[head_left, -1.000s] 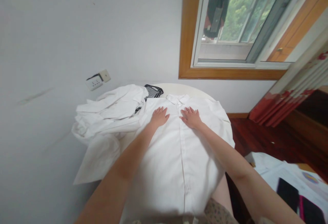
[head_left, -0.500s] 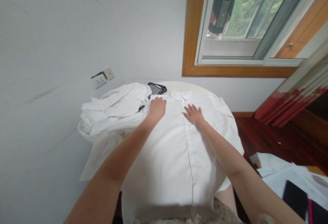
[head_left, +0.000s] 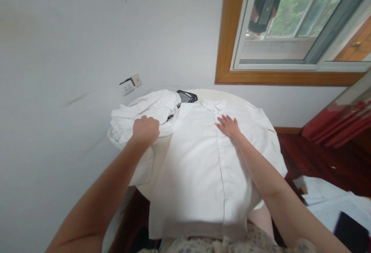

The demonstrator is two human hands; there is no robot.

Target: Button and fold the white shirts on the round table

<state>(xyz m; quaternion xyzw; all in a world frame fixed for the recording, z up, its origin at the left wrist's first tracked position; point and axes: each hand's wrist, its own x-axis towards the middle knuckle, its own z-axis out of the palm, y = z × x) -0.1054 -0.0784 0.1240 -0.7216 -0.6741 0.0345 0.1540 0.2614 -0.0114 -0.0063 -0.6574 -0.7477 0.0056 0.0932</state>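
Observation:
A white collared shirt (head_left: 197, 160) lies spread on a round pale table (head_left: 160, 152), its collar at the far side and its hem toward me. My left hand (head_left: 146, 129) is closed in a fist at the shirt's left side, on white cloth that runs from the shoulder and looks like the sleeve. Its fingertips are hidden. Flat on the upper front, beside the button placket, rests my right hand (head_left: 228, 125) with fingers spread.
Crumpled white clothing (head_left: 156, 100) and a black-and-white striped cloth (head_left: 188, 97) lie at the table's back left. A socket (head_left: 126, 87) is on the wall behind. Papers (head_left: 333, 202) and a dark flat object (head_left: 352, 231) are at lower right.
My left hand has moved left from the shirt's shoulder, drawing white cloth outward and baring part of the table. My right hand stays on the shirt front. The view has shifted slightly.

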